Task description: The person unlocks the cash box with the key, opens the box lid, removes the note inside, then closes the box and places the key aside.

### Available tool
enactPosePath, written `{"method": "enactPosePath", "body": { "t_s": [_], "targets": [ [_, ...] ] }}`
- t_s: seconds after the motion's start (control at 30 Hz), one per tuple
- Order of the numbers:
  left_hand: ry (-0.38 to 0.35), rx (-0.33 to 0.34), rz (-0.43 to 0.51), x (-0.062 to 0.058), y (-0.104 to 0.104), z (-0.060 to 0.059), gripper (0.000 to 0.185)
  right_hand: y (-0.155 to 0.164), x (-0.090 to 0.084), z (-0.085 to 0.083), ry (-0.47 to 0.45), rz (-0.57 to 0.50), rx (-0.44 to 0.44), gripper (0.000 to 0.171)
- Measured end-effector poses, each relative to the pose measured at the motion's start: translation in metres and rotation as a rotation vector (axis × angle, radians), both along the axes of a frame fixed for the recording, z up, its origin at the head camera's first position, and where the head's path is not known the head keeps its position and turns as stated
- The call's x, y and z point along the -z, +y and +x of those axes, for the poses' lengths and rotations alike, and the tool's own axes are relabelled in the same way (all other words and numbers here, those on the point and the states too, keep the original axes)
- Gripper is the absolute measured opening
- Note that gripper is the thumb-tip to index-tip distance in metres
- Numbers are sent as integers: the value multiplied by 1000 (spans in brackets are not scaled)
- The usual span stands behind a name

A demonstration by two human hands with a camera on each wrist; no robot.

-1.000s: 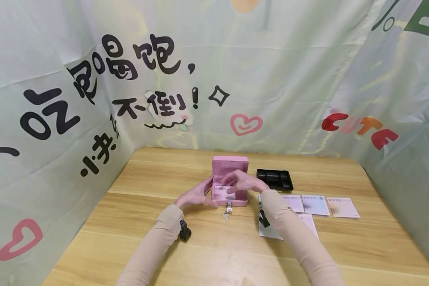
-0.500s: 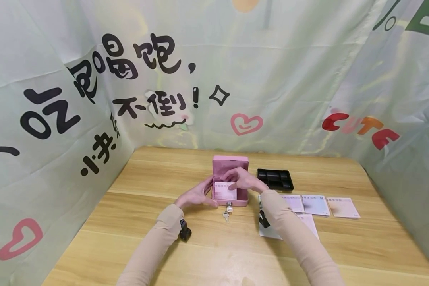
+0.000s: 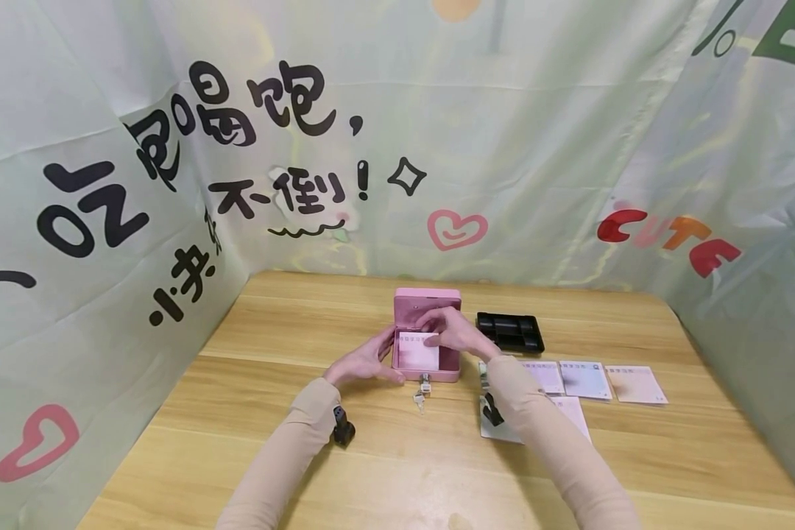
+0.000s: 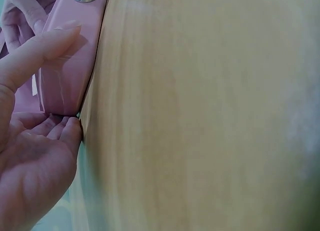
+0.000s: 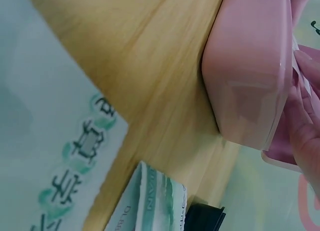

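Observation:
In the head view a pink cash box stands with its lid raised, a silver lock at its front and keys hanging below. My left hand holds the box's left front corner. Its thumb lies across the front wall, while the fingers touch the side wall in the left wrist view. My right hand reaches into the box and pinches the right edge of a pale pink paper note. The box wall partly hides that grip in the right wrist view.
A black compartment tray sits right of the box. In front lie a bluish note, a pinkish note and other printed notes, partly under the right forearm. A folded note stands up from the table. Fabric walls surround the table.
The right hand has moved slightly up, and the pink note has come up within the box, with more of it showing. The left hand and the box have stayed put.

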State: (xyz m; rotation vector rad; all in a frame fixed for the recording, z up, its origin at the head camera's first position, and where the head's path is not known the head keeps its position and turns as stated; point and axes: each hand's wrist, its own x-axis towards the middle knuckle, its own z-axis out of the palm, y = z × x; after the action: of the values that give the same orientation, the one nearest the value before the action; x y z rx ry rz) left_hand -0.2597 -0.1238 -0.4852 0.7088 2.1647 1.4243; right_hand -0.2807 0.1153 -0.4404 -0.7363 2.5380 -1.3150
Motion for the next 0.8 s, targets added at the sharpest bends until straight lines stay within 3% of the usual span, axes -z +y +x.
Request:
{"method": "enactPosePath", "body": {
  "t_s": [0.43,0.8],
  "targets": [
    [-37,-33,10,1,1,0,119,3,-5,9,-9,-110,77,19],
    [-45,-48,11,0,1,1,120,8,-15,21,-44,-194,194,24]
  ]
}}
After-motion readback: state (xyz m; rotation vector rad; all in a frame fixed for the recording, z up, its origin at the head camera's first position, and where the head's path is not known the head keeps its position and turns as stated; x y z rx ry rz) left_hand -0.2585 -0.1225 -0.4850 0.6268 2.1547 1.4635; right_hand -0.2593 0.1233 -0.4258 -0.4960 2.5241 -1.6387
